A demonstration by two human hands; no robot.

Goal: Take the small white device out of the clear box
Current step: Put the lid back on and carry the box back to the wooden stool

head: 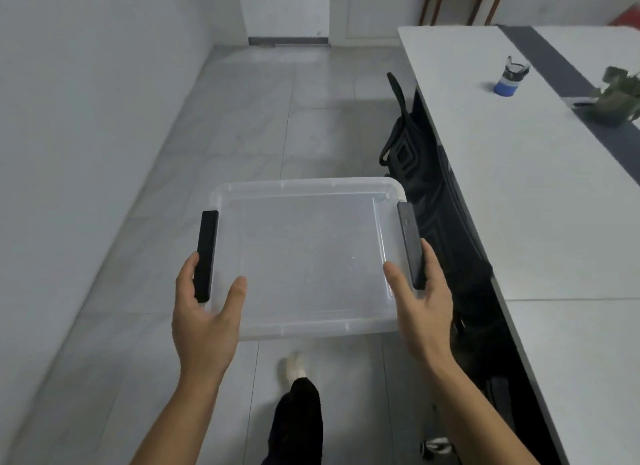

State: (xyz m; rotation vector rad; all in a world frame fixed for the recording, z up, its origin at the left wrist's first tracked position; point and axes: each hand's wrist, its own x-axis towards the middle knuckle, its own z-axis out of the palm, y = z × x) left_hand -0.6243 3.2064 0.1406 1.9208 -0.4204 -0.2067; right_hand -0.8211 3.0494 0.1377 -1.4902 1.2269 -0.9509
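I hold a clear plastic box (308, 257) with its lid on, in the air above the floor in front of me. It has a black latch on each short side. My left hand (204, 312) grips the left side by the left latch (206, 255), thumb on the lid. My right hand (422, 302) grips the right side by the right latch (410, 243), thumb on the lid. The lid is cloudy. I cannot make out a small white device inside it.
A long white table (540, 194) with a dark strip runs along the right, bearing a blue bottle (510, 77) and a small plant (618, 97). A black bag (415, 160) leans under its edge. Grey tiled floor lies below; my leg (298, 419) is mid-step.
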